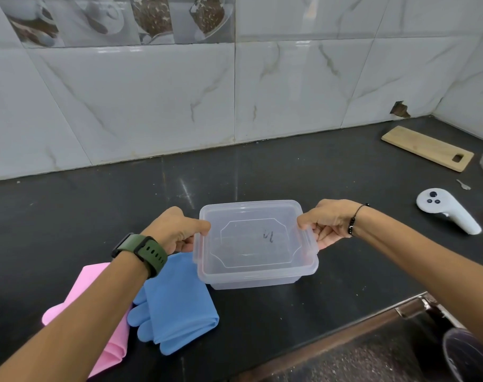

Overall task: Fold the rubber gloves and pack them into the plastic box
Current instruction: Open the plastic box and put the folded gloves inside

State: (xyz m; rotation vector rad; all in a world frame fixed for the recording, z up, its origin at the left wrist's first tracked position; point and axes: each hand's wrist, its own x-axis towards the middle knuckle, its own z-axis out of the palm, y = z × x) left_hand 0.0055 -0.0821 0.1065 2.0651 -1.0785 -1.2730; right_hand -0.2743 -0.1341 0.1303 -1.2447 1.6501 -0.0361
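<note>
While both our hands grip the plastic box (255, 244), no glove is inside it yet, so packing hasn't begun. Our left hand (177, 230) pinches the box's left edge, thumb on top and fingers curled under the rim; our right hand (327, 223) does the same on the right edge. The lid (252, 235) sits on the box, clear w/ a small dark scribble on it, and through it the inside looks empty. Whether the side clips are latched, we can't tell.

Folding looks done, or nearly: the blue glove (177, 301) lies doubled over just below our left hand, its top edge tucked at the box's near-left corner, fingers pointing toward our left forearm. The pink glove (108, 321) lies folded under that forearm, partly hidden, touching the blue one's fingers.

Left to do, as we judge it: lid off, both gloves in, lid back on & pressed shut. The folded blue bundle looks about as wide as the box, so it may need another fold to fit.

Off past our right hand sit a white controller (447, 209) and a wooden board (427, 147), not part of this job.
</note>
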